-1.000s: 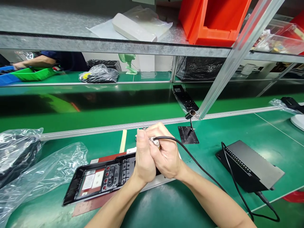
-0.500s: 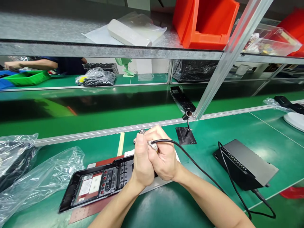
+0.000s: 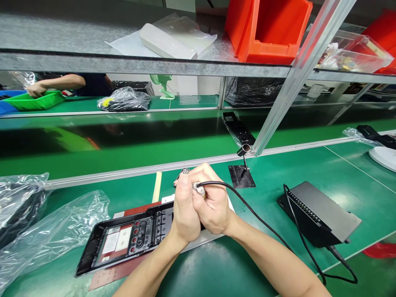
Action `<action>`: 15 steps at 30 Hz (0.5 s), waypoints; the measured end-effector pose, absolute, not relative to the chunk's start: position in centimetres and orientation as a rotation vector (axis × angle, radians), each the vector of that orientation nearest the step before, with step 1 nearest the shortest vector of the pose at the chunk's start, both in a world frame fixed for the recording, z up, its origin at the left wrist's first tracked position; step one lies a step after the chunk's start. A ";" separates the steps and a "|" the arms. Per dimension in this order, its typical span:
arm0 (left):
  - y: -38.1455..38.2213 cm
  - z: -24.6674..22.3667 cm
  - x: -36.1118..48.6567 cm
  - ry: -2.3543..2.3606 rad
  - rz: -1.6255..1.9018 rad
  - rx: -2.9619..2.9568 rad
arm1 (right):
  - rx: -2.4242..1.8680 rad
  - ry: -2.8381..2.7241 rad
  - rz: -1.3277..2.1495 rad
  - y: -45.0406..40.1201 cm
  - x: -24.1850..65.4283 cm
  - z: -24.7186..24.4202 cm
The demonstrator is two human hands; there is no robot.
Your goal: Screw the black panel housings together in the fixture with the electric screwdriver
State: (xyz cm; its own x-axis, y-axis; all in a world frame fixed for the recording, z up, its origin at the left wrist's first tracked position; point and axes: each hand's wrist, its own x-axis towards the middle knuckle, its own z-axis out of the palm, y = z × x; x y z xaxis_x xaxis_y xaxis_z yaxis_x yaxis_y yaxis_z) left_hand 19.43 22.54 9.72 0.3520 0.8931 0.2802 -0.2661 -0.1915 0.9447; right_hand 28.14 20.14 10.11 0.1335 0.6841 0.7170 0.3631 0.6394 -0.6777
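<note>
My left hand (image 3: 185, 210) and my right hand (image 3: 215, 206) are closed together, the palms facing each other. Out of the clasp, toward me, pokes the pale rear end of a corded hand tool (image 3: 199, 189); both hands are wrapped round it, and its working end is hidden. Its black cable (image 3: 244, 202) runs off to the right. Just past my left thumb shows a small dark, speckled piece (image 3: 185, 171) I cannot make out. Beneath the hands lies a long black plastic housing (image 3: 88, 251) with a window frame and round holes, resting on a reddish-brown board (image 3: 108, 278).
Clear plastic bags (image 3: 74, 222) lie at left. A small stand with a ring (image 3: 246, 149) is beyond my hands. At right sits a black and grey box (image 3: 321, 210) with cables. Overhead runs a metal shelf (image 3: 123, 65) carrying a red bin (image 3: 269, 51). Across the bench, another person's hand (image 3: 37, 88) is over a green tray (image 3: 40, 102).
My hands keep almost the same place and grip. Across the bench, the other person's hand has moved right, over the green tray.
</note>
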 end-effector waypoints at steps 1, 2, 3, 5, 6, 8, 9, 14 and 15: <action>22.5 9.8 19.4 0.634 1.169 1.367 | -0.945 -1.477 0.290 20.1 28.1 10.1; 22.6 9.9 19.5 0.631 1.168 1.363 | -0.960 -1.477 0.291 20.1 28.1 10.1; 22.6 9.9 19.5 0.619 1.168 1.362 | -0.968 -1.476 0.293 20.1 28.1 10.2; 22.6 10.0 19.5 0.582 1.175 1.361 | -0.973 -1.477 0.299 20.1 28.1 10.3; 22.6 9.9 19.5 0.570 1.176 1.357 | -0.972 -1.478 0.300 20.1 28.1 10.3; 22.6 9.8 19.6 0.571 1.174 1.340 | -0.963 -1.480 0.299 20.2 28.1 10.4; 22.7 9.7 19.6 0.576 1.174 1.334 | -0.955 -1.481 0.295 20.2 28.1 10.4; 22.7 9.6 19.5 0.585 1.185 1.375 | -0.924 -1.487 0.280 20.3 28.2 10.3; 22.7 9.7 19.5 0.617 1.199 1.408 | -0.924 -1.486 0.284 20.3 28.2 10.3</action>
